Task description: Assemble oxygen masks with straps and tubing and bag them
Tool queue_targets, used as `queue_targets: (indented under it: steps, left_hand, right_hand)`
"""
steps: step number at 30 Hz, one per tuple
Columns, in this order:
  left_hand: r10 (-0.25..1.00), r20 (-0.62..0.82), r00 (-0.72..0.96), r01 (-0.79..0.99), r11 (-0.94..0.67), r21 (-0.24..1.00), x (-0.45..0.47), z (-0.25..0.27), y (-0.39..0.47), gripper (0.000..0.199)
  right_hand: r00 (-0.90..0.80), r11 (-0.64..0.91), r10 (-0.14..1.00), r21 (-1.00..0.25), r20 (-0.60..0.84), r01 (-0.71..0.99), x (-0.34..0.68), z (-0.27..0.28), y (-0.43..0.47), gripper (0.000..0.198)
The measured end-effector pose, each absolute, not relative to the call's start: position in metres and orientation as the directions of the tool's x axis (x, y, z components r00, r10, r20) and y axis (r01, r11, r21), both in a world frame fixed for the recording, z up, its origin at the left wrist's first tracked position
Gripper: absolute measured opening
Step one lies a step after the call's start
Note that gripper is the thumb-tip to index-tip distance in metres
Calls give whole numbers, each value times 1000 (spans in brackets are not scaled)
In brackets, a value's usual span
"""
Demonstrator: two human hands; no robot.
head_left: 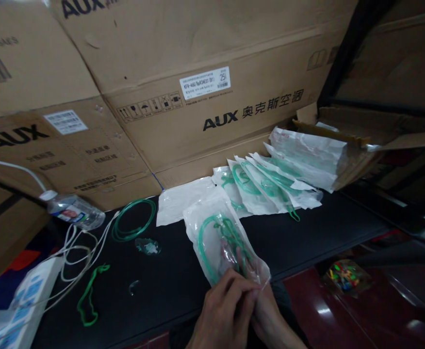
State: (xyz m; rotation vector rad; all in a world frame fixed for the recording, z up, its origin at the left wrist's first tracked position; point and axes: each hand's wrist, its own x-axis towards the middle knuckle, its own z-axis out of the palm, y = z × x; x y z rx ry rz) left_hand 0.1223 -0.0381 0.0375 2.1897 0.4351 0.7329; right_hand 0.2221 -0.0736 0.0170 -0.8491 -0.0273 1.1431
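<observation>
A clear-fronted, white-backed pouch holding green tubing is tilted up before me, over the front edge of the black table. My left hand pinches the pouch's near edge between thumb and fingers. From the right, my right hand reaches into the pouch's mouth. Its fingers show blurrily through the clear film, among the tubing and something clear and shiny; what they grip cannot be made out. Behind the pouch lies a flat white pouch. Several similar filled pouches overlap to its right.
Left on the table are a green tubing coil, clear plastic piece, green strap, water bottle, white cables and power strip. Cartons wall the back. An open box stands right.
</observation>
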Motion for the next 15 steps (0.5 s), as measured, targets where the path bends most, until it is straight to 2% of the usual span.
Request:
queue_targets:
  steps: [5, 8, 10, 12, 15]
  left_hand:
    - [633, 385, 672, 189, -649, 737, 123, 44, -15, 18]
    - [692, 360, 626, 223, -601, 767, 124, 51, 0, 19]
    - [715, 313, 625, 242, -558, 794, 124, 55, 6, 19]
    - [724, 266, 636, 247, -517, 819, 125, 58, 8, 19]
    - [719, 230, 655, 232, -482, 845, 128, 59, 8, 19]
  right_hand:
    - [278, 71, 902, -522, -331, -850, 219, 14, -69, 49]
    - [199, -36, 928, -604, -317, -796, 227, 13, -91, 51]
    - [106, -162, 952, -765, -287, -624, 234, 12, -107, 53]
    - [71, -220, 961, -891, -268, -398, 237, 10, -117, 48]
    - [143, -244, 949, -943, -279, -225, 236, 8, -118, 35]
